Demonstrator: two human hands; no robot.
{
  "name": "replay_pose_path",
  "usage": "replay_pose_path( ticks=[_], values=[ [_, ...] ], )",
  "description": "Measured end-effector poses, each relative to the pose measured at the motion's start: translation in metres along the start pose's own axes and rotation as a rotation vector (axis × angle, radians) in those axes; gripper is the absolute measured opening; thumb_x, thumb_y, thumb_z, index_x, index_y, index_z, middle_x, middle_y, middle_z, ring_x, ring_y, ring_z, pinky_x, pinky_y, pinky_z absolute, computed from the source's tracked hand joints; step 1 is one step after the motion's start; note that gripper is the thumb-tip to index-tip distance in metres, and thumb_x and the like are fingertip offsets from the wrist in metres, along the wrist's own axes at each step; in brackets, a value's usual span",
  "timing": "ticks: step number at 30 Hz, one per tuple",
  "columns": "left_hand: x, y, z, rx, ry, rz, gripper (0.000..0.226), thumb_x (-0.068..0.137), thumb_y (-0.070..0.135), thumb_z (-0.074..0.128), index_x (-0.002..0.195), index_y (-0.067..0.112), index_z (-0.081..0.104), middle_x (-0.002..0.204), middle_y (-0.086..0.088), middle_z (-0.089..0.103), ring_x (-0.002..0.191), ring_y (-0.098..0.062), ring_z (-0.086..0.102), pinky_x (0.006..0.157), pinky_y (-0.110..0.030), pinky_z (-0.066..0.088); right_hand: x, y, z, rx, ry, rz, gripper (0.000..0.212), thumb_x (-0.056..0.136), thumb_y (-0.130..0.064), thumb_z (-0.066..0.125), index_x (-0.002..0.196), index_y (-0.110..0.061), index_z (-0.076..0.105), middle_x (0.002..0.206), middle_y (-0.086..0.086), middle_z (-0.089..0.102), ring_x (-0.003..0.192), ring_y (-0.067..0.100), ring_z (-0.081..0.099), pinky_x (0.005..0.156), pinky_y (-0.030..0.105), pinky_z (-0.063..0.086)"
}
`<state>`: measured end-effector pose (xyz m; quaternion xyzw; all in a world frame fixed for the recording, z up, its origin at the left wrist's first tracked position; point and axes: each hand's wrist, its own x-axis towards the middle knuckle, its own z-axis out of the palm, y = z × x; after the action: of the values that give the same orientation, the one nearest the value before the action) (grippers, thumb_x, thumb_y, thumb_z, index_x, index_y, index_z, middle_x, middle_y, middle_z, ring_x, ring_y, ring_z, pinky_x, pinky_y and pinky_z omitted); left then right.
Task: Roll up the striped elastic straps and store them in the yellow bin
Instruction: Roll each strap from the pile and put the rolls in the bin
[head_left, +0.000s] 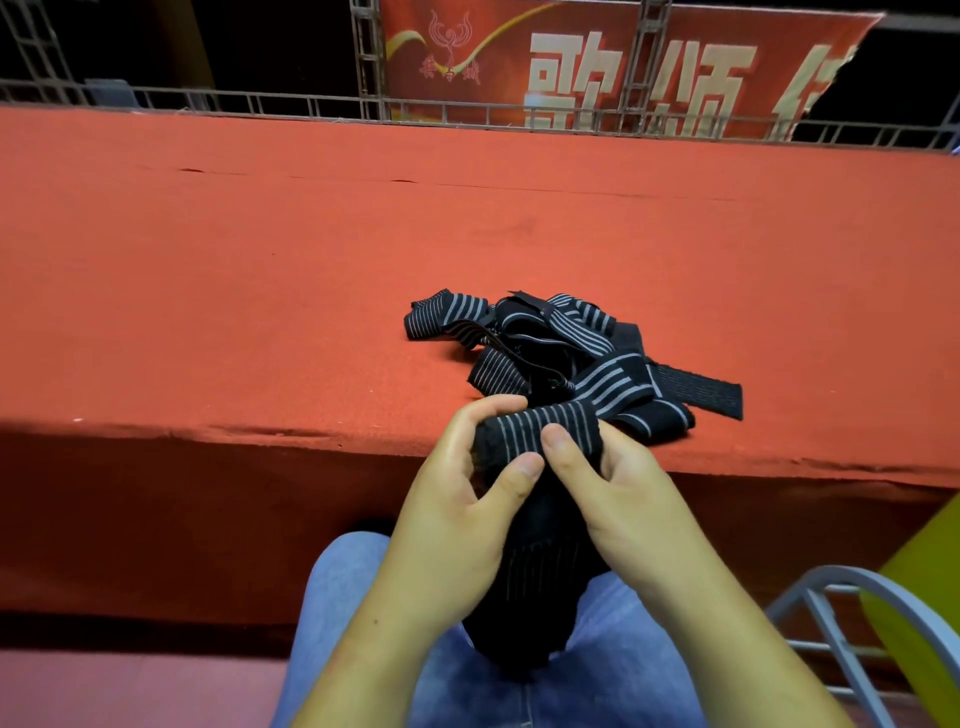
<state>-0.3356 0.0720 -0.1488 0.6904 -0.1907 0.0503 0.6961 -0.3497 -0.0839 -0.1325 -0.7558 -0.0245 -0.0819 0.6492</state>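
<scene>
A tangled pile of black elastic straps with grey stripes (550, 343) lies on the red carpeted platform (311, 260), near its front edge. One strap (524, 426) is partly rolled between my hands above that edge, and its loose end hangs down onto my lap. My left hand (467, 488) grips the roll's left end with thumb and fingers. My right hand (613, 483) pinches its right side, thumb on top. A yellow-green bin (919, 597) shows at the lower right, cut off by the frame.
A grey metal chair frame (831, 623) stands at my right, in front of the bin. A metal truss railing (467, 111) and a red banner (597, 62) run along the platform's far edge. My knees in blue jeans (597, 675) are below the hands.
</scene>
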Motion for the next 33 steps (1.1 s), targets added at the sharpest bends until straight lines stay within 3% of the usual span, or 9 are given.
replay_pose_path(
  ticks=[4,6,13,16,18,21,26,30,33],
  values=[
    [0.003,0.002,-0.004,-0.079,0.001,-0.041,0.041,0.098,-0.002,0.064,0.13,0.025,0.061,0.116,0.003,0.076,0.106,-0.009,0.072,0.088,-0.022,0.055,0.003,0.001,-0.002,0.047,0.052,-0.051,0.025,0.096,-0.045,0.063,0.107,-0.027,0.076,0.107,0.004,0.081,0.104,0.023,0.076,0.098,0.053,0.058],
    [0.003,0.004,-0.004,-0.097,0.004,-0.041,0.041,0.098,-0.006,0.061,0.129,0.021,0.062,0.115,0.003,0.077,0.106,-0.008,0.073,0.085,-0.019,0.055,0.002,0.002,-0.001,0.081,0.039,-0.03,0.024,0.099,-0.048,0.067,0.108,-0.028,0.077,0.108,0.004,0.081,0.106,0.023,0.076,0.1,0.052,0.058],
    [0.003,0.004,-0.003,-0.056,0.092,0.046,0.042,0.095,-0.009,0.063,0.117,0.027,0.068,0.112,0.005,0.075,0.107,-0.01,0.07,0.089,-0.019,0.053,-0.003,0.001,-0.002,0.098,-0.026,0.143,0.058,0.079,-0.071,0.059,0.101,-0.024,0.083,0.103,0.001,0.083,0.104,0.016,0.078,0.1,0.044,0.058],
    [0.004,0.003,-0.005,-0.012,0.117,0.095,0.045,0.094,-0.009,0.064,0.11,0.032,0.071,0.115,0.006,0.074,0.114,-0.015,0.069,0.098,-0.028,0.052,-0.003,0.002,-0.003,0.045,-0.038,0.158,0.089,0.068,-0.098,0.055,0.107,-0.022,0.081,0.11,0.008,0.081,0.11,0.022,0.076,0.106,0.052,0.055],
    [0.003,0.002,-0.005,-0.002,0.116,0.103,0.044,0.092,-0.013,0.064,0.109,0.027,0.071,0.119,0.008,0.074,0.119,-0.013,0.067,0.104,-0.034,0.05,-0.003,0.003,-0.003,0.047,-0.042,0.156,0.101,0.059,-0.106,0.052,0.112,-0.024,0.08,0.114,0.007,0.08,0.115,0.023,0.074,0.109,0.053,0.052],
    [0.002,0.004,-0.004,-0.025,0.105,0.081,0.049,0.088,-0.021,0.059,0.101,0.025,0.071,0.124,0.012,0.073,0.124,-0.008,0.065,0.107,-0.036,0.048,-0.002,0.002,-0.003,0.092,-0.07,0.139,0.086,0.071,-0.096,0.052,0.116,-0.029,0.08,0.117,-0.003,0.08,0.119,0.014,0.072,0.114,0.05,0.048],
    [0.001,0.005,-0.003,-0.069,0.062,0.055,0.044,0.09,-0.018,0.061,0.1,0.023,0.071,0.129,0.012,0.071,0.124,-0.007,0.064,0.102,-0.026,0.05,-0.001,0.002,-0.002,0.22,-0.054,0.134,0.051,0.093,-0.06,0.057,0.12,-0.023,0.079,0.12,0.003,0.08,0.12,0.02,0.073,0.116,0.053,0.046],
    [-0.001,0.008,-0.002,-0.068,0.012,0.053,0.035,0.093,-0.009,0.066,0.114,0.018,0.068,0.13,0.013,0.07,0.126,-0.004,0.062,0.103,-0.018,0.047,-0.001,0.004,-0.004,0.254,-0.035,0.119,0.042,0.094,-0.05,0.059,0.12,-0.022,0.078,0.12,0.008,0.079,0.119,0.026,0.073,0.114,0.058,0.047],
    [-0.002,0.011,0.001,-0.121,-0.004,-0.013,0.042,0.096,0.011,0.065,0.136,0.023,0.056,0.131,0.011,0.069,0.124,-0.005,0.063,0.101,-0.018,0.048,-0.001,0.006,-0.003,0.259,-0.049,0.104,0.042,0.096,-0.042,0.059,0.123,-0.016,0.076,0.122,0.01,0.078,0.121,0.028,0.072,0.115,0.059,0.046]
  ],
)
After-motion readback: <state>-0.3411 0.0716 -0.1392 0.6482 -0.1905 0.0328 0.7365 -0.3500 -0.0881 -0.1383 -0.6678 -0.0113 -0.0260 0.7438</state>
